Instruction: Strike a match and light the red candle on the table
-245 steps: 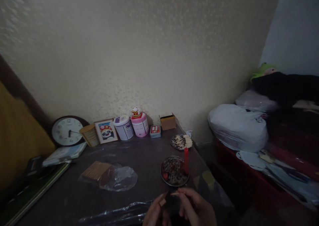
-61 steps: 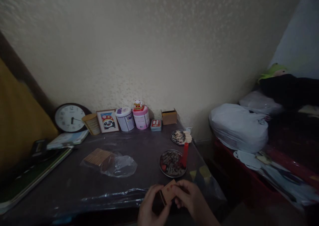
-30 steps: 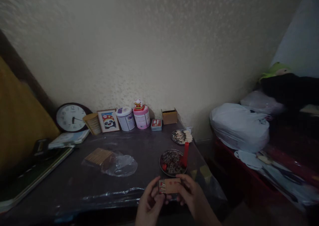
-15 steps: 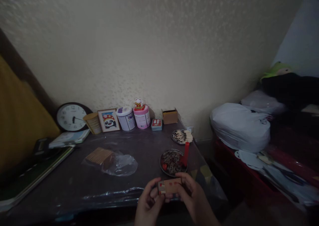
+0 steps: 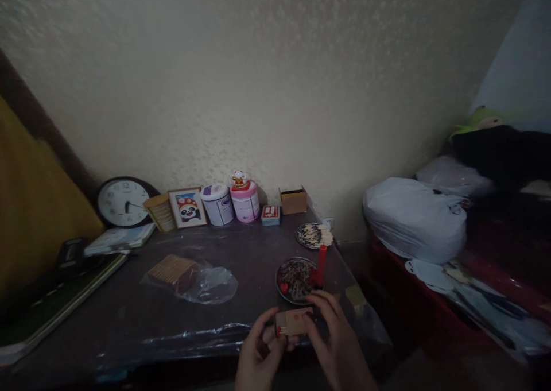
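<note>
A small brown matchbox (image 5: 296, 323) is partly slid out, with red-tipped matches (image 5: 282, 329) showing at its left end. My left hand (image 5: 262, 345) is closed around that end, thumb in front. At the right end, the thumb and fingers of my right hand (image 5: 333, 333) close in; the thumb overlaps the box face. Whether a match is also between those fingers is too dark to tell. Just beyond the box is a round dish (image 5: 278, 285) of dark, speckled residue. A red candle (image 5: 322, 264) stands upright at its right side, unlit.
Behind the dish lies a plate of burnt matches (image 5: 316, 236). A plastic-wrapped brown stack (image 5: 172, 270) is on the table's left. Along the wall stand a clock (image 5: 124, 202), a picture frame (image 5: 187, 208), tins (image 5: 245, 204) and a cardboard box (image 5: 294, 201). White bags (image 5: 413, 219) sit right.
My right hand has shifted slightly, its fingers raised at the box's right end. The matchbox has tilted a little, and its matches show in a bunch. The table items stay put.
</note>
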